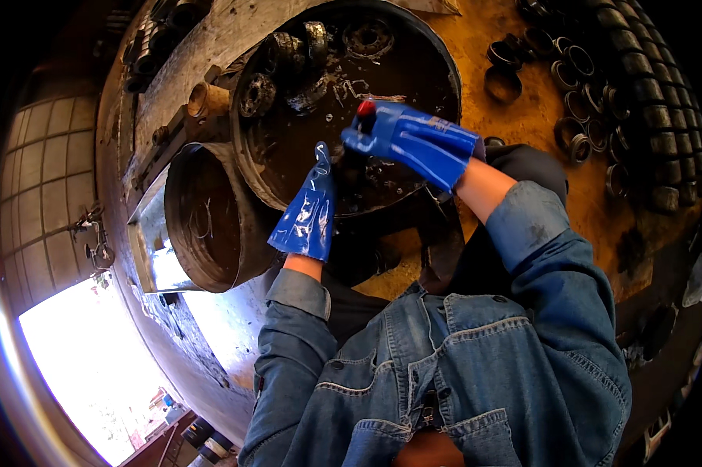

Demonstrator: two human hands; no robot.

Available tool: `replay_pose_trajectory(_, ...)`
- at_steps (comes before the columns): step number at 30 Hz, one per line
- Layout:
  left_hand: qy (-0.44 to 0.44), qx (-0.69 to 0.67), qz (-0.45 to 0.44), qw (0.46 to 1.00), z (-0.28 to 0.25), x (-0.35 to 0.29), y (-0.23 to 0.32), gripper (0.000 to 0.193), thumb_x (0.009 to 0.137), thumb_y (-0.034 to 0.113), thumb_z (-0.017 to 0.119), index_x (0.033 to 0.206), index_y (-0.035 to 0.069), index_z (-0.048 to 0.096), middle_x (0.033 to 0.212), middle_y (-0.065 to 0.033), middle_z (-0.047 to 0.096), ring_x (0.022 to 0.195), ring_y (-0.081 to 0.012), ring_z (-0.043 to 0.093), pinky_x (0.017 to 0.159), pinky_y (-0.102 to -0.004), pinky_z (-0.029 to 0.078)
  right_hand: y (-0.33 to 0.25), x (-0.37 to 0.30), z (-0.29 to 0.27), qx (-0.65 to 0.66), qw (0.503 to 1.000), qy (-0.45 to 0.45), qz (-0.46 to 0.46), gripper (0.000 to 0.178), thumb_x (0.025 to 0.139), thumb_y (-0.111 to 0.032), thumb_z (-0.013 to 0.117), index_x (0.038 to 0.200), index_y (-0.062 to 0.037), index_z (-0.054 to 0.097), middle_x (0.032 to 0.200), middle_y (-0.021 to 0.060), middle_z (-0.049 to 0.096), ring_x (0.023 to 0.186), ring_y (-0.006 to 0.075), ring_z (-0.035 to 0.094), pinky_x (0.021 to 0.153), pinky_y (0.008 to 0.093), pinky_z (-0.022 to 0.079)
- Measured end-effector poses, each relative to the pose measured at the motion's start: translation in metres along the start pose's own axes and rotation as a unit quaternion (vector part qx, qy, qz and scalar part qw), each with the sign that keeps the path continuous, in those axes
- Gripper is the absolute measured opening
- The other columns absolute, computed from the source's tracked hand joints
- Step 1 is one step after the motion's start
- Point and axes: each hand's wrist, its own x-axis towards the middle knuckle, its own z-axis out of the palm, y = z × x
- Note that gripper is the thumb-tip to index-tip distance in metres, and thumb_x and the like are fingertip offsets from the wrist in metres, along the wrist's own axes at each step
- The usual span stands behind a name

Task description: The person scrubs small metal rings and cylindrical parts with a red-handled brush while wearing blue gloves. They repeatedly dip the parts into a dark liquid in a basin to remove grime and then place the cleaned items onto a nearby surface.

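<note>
Both my hands wear shiny blue rubber gloves over a wide round metal tub (456, 78) of dark, dirty liquid. My right hand (409, 140) is closed around a tool with a red end (365, 110); the tool's lower part is hidden. My left hand (308, 206) is seen edge-on at the tub's near side, thumb stretched away from me. Its other fingers are hidden behind a dark shape (354, 170) between the hands, too dark to name. Several wet, blackened round metal parts (288, 54) lie at the tub's far left, with another (368, 39) at the far side.
A smaller round metal drum (242, 249) stands left of the tub, near a rusty cylinder (208, 100). Several metal rings (581, 148) lie on the brown floor at right, before stacked rows of dark cylindrical parts (662, 117). A bright doorway (78, 358) opens at lower left.
</note>
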Motion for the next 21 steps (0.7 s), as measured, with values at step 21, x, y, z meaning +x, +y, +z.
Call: replay_pose_trajectory(21, -0.001, -0.018, -0.005, 1.0, -0.006, -0.009, -0.009, 0.058, 0.097, 0.031, 0.067, 0.145, 0.003, 0.053, 0.135, -0.016, 0.066, 0.123, -0.0249, 0.064, 0.105, -0.0355, 0.051, -0.016, 0.005, 0.018, -0.024, 0.975, -0.146, -0.165, 0.03, 0.095, -0.039, 0.071, 0.113, -0.0154, 0.075, 0.111, 0.0077, 0.075, 0.097, 0.0286, 0.072, 0.088, 0.0381, 0.059)
